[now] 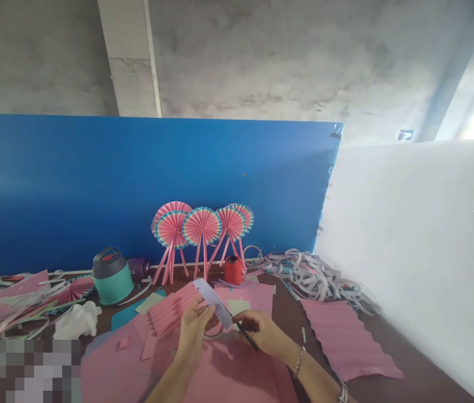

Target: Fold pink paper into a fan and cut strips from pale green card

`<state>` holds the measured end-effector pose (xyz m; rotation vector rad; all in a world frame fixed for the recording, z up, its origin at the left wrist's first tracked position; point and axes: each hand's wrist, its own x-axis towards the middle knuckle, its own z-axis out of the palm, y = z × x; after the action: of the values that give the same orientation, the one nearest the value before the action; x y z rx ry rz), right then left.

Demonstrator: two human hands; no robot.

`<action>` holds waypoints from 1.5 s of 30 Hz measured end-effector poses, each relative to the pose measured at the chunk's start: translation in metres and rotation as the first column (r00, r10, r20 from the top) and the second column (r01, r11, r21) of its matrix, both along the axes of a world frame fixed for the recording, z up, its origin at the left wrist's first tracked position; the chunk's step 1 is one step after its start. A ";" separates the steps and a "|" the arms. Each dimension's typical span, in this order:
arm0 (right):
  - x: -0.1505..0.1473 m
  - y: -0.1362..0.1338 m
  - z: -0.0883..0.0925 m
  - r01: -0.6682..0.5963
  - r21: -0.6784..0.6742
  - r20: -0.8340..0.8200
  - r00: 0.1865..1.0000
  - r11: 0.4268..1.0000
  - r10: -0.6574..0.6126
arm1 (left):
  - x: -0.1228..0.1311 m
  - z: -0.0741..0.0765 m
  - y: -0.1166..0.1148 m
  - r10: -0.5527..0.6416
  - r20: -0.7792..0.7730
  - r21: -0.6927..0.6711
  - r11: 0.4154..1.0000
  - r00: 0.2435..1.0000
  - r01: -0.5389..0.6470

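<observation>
My left hand [193, 330] pinches a pleated pink paper [172, 313] that carries a pale lavender strip [212, 299] along its edge. My right hand [265, 334] is closed round a thin dark tool [245, 336], perhaps a pen or small scissors, with its tip at the strip's lower end. Both hands hover over flat pink sheets [228, 372] on the brown table.
Several finished pink paper fans [201, 226] on sticks lean against a blue board [94, 184]. A red thread spool [233, 270], a teal jug [112, 276], white cloth [78, 320], curled paper offcuts [316, 274] and a pleated pink sheet [346, 336] lie around. A white wall [421, 240] stands right.
</observation>
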<state>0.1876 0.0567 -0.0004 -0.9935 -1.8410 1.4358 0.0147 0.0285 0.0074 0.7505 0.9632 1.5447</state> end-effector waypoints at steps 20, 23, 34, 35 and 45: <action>0.001 0.002 -0.007 -0.007 0.002 0.002 1.000 1.000 0.007 | -0.004 0.001 0.001 0.038 0.044 -0.013 0.999 0.998 -0.037; 0.002 0.004 -0.008 -0.007 0.005 -0.002 1.000 1.000 0.007 | -0.004 0.002 0.000 0.022 0.049 -0.013 1.000 0.999 -0.021; 0.002 0.003 -0.005 0.005 0.009 0.019 1.000 1.000 -0.006 | -0.003 0.003 0.000 0.054 0.019 -0.037 0.998 0.998 -0.053; 0.002 0.004 -0.006 0.006 0.006 0.019 1.000 1.000 -0.006 | -0.003 0.004 -0.001 0.059 0.011 -0.034 0.998 0.998 -0.059; 0.002 0.000 -0.001 -0.008 -0.006 0.022 1.000 1.000 0.008 | -0.006 0.003 0.002 0.082 0.018 -0.024 0.996 0.996 -0.081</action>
<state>0.1892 0.0569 -0.0010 -1.0099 -1.8595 1.4415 0.0083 0.0300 0.0104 0.6860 1.0072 1.6055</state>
